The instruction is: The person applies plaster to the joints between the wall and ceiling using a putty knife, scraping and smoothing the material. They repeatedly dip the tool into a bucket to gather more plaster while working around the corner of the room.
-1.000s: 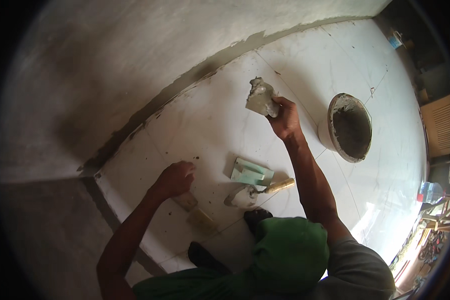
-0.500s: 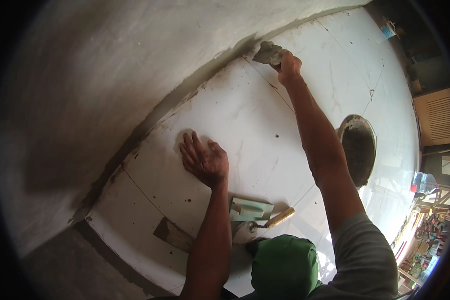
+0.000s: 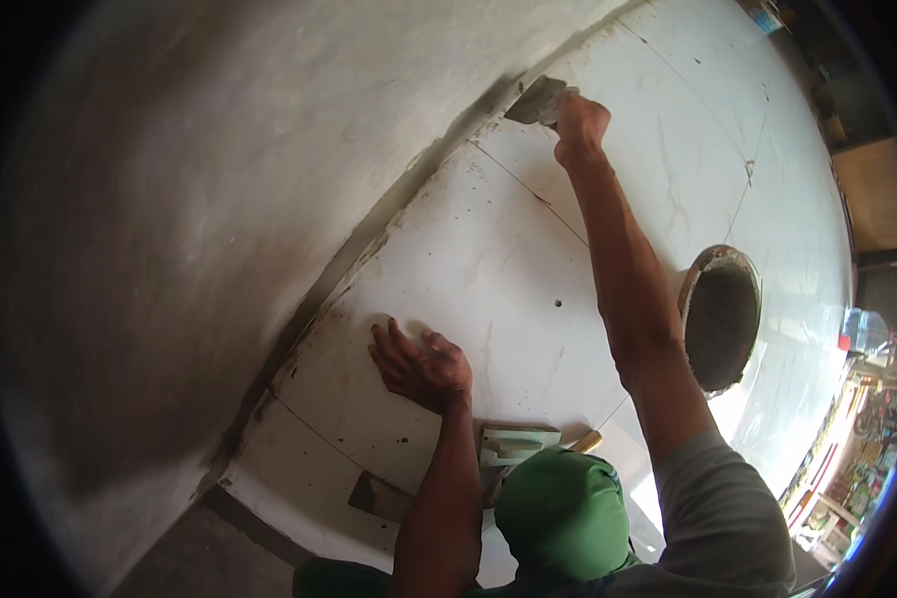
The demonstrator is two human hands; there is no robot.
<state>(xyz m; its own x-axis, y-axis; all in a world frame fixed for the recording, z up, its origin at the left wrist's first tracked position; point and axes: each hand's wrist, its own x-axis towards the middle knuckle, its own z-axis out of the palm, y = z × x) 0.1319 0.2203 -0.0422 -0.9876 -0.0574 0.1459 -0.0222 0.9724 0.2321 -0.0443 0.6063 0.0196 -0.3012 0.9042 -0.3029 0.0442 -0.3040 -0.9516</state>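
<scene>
My right hand grips a putty knife by its far end of reach. The blade lies against the grey mortar seam between the plastered wall and the white tiled surface. Most of the handle is hidden in my fist. My left hand rests on the tiles with its fingers spread and nothing in it. Close to my left wrist lies a pale green float. Beside it shows the wooden handle of a trowel; the rest is covered by a green cap.
The rough grey wall borders the tiles on the left. An oval hole opens beside my right forearm. A dark flat piece lies by my left forearm. A clear bottle stands past the right edge, near cluttered shelves.
The view has shifted, so the tiles and tools sit lower. The grey lump seen on the blade earlier no longer shows, and the blade lies flatter along the seam.
</scene>
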